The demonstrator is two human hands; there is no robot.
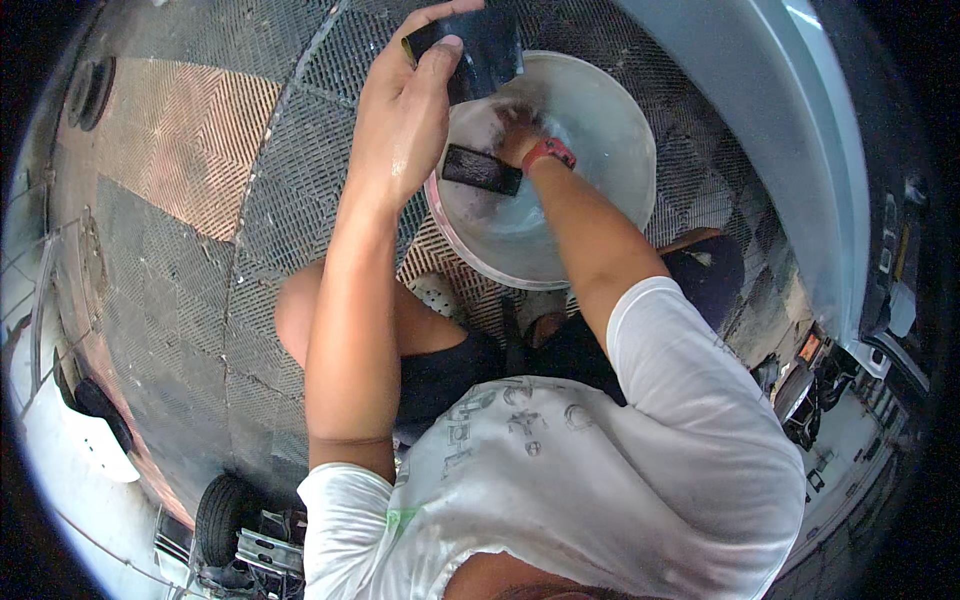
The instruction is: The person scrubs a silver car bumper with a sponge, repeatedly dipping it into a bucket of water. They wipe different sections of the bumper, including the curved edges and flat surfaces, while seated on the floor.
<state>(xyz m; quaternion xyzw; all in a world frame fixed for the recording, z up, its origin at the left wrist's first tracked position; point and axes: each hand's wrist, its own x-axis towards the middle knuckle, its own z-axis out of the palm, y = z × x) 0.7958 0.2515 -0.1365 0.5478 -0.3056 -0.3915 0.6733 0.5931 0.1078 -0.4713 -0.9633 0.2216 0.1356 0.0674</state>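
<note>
Raised at the top, my left hand grips a sheet of wet black sandpaper, its thumb pressed on the near face. Below it stands a round tub of cloudy water. My right hand is dipped into the water up to the red wristband; its fingers are blurred by the water, so I cannot tell what they do. Beside that wrist, a black rectangular block lies at the water's surface, towards the tub's left side.
My knees flank the tub on a ribbed tile floor. A light blue-grey car body panel curves along the right. A tyre and metal parts lie at the lower left; a dark round object is at the upper left.
</note>
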